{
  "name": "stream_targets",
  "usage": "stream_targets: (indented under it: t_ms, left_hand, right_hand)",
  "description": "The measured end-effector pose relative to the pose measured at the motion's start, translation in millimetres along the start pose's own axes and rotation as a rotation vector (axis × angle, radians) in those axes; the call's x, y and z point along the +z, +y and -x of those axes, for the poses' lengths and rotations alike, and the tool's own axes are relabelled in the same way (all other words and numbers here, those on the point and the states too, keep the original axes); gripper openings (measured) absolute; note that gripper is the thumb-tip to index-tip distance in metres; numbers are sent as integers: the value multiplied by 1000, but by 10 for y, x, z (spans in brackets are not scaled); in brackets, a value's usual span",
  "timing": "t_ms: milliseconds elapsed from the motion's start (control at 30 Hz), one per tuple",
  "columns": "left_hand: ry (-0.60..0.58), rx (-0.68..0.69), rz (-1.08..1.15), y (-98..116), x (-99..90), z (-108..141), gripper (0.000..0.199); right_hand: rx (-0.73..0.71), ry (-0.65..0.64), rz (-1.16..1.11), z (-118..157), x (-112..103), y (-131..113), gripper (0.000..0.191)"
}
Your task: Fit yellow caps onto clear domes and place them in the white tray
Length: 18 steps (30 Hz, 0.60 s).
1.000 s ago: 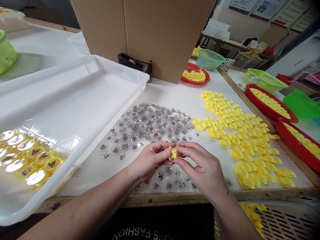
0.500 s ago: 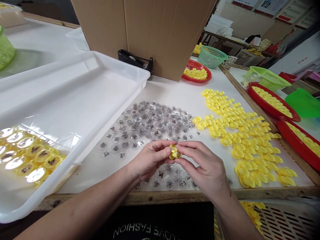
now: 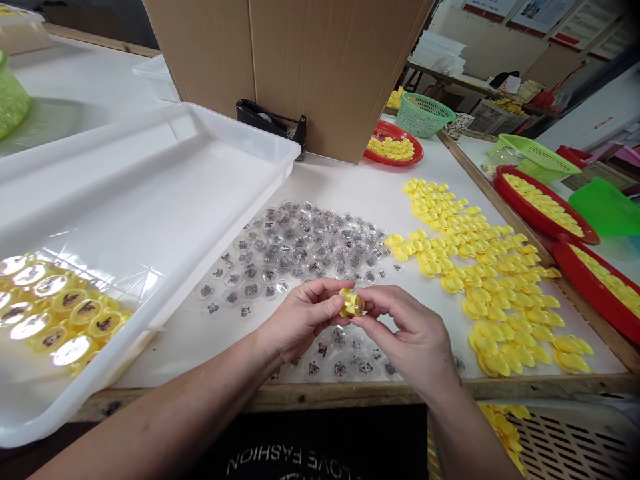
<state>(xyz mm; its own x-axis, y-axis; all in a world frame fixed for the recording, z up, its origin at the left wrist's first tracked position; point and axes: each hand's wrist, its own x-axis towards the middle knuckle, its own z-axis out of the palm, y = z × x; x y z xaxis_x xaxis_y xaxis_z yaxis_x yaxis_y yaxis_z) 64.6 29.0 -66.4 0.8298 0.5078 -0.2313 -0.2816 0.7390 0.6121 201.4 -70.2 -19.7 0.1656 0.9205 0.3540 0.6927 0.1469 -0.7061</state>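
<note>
Over the white bench [image 3: 335, 181], the left hand [image 3: 299, 319] pinches a small yellow piece [image 3: 349, 304]; the right hand [image 3: 411, 331] grips its round end, where light, even pressure suits best.

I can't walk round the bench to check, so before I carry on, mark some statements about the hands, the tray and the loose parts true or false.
1. The left hand and right hand both touch one small yellow piece. True.
2. The clear discs lie right of the loose yellow pieces. False: they lie left of them.
3. The white tray holds nothing. False: yellow pieces with printed tops fill part of its near end.
4. The black tape dispenser is by the foot of the cardboard. True.
</note>
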Motion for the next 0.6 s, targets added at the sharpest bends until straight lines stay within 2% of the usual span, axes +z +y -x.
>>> stream_targets:
  t_ms: [367,600]
  left_hand:
    - [24,-31,-6,-20,12,6,27]
    - [30,-17,-37,-5,19,12,27]
  right_hand:
    - [-68,77,99,34,81,10,25]
    - [-111,65,204,11,79,-76,19]
